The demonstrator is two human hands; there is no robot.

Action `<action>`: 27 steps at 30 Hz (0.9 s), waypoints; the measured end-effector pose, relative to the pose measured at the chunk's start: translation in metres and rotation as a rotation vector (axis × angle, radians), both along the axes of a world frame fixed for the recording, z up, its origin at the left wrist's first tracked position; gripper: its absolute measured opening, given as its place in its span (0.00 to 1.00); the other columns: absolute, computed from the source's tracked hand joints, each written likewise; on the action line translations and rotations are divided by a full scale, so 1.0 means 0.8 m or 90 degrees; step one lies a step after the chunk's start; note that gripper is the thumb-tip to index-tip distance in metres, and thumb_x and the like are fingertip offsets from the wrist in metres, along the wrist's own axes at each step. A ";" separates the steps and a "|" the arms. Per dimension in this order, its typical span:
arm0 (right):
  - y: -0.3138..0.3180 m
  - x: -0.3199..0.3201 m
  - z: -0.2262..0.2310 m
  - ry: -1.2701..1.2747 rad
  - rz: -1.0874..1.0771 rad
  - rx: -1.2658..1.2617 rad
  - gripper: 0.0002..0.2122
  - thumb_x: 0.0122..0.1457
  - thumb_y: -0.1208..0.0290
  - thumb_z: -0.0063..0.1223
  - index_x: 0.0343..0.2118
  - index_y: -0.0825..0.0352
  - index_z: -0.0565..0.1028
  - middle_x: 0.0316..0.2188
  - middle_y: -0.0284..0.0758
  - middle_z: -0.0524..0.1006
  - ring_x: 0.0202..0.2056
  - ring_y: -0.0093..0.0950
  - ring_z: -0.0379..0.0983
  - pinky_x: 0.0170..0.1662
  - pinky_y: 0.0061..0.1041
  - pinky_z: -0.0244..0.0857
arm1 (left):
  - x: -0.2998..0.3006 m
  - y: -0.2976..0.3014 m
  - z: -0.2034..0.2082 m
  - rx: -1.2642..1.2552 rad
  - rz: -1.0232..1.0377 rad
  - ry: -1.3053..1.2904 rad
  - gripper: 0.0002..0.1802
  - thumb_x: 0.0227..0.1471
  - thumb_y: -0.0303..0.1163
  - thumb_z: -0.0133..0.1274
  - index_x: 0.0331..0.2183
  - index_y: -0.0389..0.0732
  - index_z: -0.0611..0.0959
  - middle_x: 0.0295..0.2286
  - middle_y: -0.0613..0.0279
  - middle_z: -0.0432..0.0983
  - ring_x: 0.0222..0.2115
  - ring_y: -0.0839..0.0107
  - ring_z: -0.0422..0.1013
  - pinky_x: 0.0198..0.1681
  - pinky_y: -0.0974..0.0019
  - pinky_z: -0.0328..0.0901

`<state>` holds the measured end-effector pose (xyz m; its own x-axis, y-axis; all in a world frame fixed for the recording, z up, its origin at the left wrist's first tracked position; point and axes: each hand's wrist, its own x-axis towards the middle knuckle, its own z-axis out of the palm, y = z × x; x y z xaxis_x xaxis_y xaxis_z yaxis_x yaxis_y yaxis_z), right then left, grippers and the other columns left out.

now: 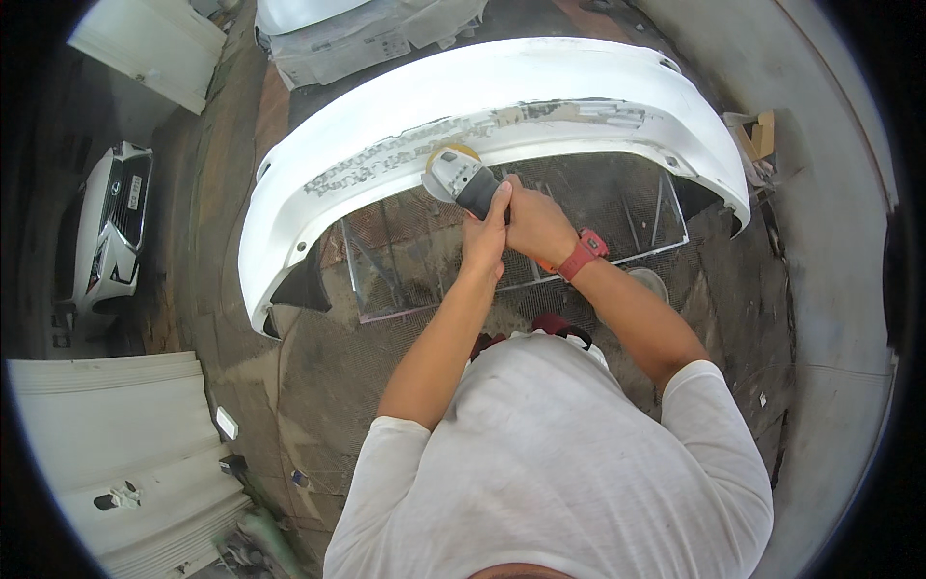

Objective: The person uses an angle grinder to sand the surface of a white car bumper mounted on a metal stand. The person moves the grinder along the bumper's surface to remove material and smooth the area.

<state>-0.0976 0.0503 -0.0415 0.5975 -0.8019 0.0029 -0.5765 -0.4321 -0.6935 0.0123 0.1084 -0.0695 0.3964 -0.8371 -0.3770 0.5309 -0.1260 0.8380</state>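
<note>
Both my hands are closed around the dark handle of an angle grinder [468, 186] with a light grey head and a yellow disc. My right hand [536, 224] grips from the right, a red watch on its wrist. My left hand [484, 241] is wrapped round the rear of the handle, its fingers partly hidden. The yellow disc is at the inner lower edge of a white car bumper [540, 72], over or against it; exact contact is hard to make out. A rough, grey, scuffed strip runs along the bumper's middle, on both sides of the grinder.
A metal mesh frame [415, 307] lies below the bumper. Covered parts [376, 34] stand beyond it. At right are a cardboard box [762, 135] and a grey wall [839, 289]. A white car front [121, 217] and a rolling shutter [116, 415] are at left.
</note>
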 end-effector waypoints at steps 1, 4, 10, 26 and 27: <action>-0.001 -0.005 -0.003 -0.019 -0.019 -0.003 0.21 0.60 0.63 0.67 0.47 0.71 0.70 0.35 0.57 0.85 0.41 0.60 0.84 0.44 0.57 0.76 | -0.005 -0.001 0.007 0.010 -0.018 -0.013 0.38 0.64 0.50 0.71 0.62 0.35 0.77 0.56 0.55 0.80 0.56 0.67 0.76 0.63 0.60 0.69; -0.001 -0.012 -0.007 -0.044 -0.041 -0.001 0.21 0.60 0.63 0.67 0.47 0.70 0.70 0.34 0.56 0.85 0.41 0.60 0.83 0.44 0.57 0.76 | -0.011 -0.003 0.013 0.026 -0.042 -0.036 0.39 0.63 0.51 0.72 0.63 0.35 0.76 0.56 0.54 0.79 0.56 0.67 0.76 0.63 0.60 0.69; -0.008 -0.029 -0.013 -0.050 -0.039 -0.019 0.20 0.60 0.63 0.67 0.46 0.70 0.70 0.33 0.56 0.85 0.40 0.60 0.83 0.44 0.57 0.76 | -0.026 -0.013 0.004 0.011 -0.038 -0.025 0.36 0.64 0.50 0.71 0.61 0.35 0.78 0.55 0.54 0.80 0.56 0.66 0.77 0.63 0.59 0.70; -0.018 -0.039 -0.006 -0.038 -0.037 0.004 0.20 0.61 0.62 0.66 0.46 0.70 0.70 0.35 0.56 0.85 0.40 0.59 0.84 0.44 0.56 0.77 | -0.035 -0.021 0.008 0.017 -0.039 -0.043 0.39 0.63 0.51 0.72 0.61 0.33 0.78 0.55 0.53 0.81 0.56 0.66 0.77 0.64 0.58 0.69; -0.019 -0.039 -0.004 -0.050 -0.046 0.011 0.20 0.61 0.63 0.66 0.46 0.70 0.70 0.35 0.56 0.85 0.40 0.59 0.84 0.44 0.56 0.77 | -0.034 -0.023 0.007 0.007 -0.050 -0.055 0.39 0.63 0.51 0.72 0.61 0.33 0.78 0.55 0.53 0.81 0.57 0.65 0.77 0.64 0.58 0.69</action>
<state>-0.1289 0.0347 -0.0448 0.5367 -0.8431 0.0331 -0.5494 -0.3790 -0.7447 -0.0149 0.0901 -0.0640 0.3614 -0.8628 -0.3535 0.4445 -0.1739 0.8787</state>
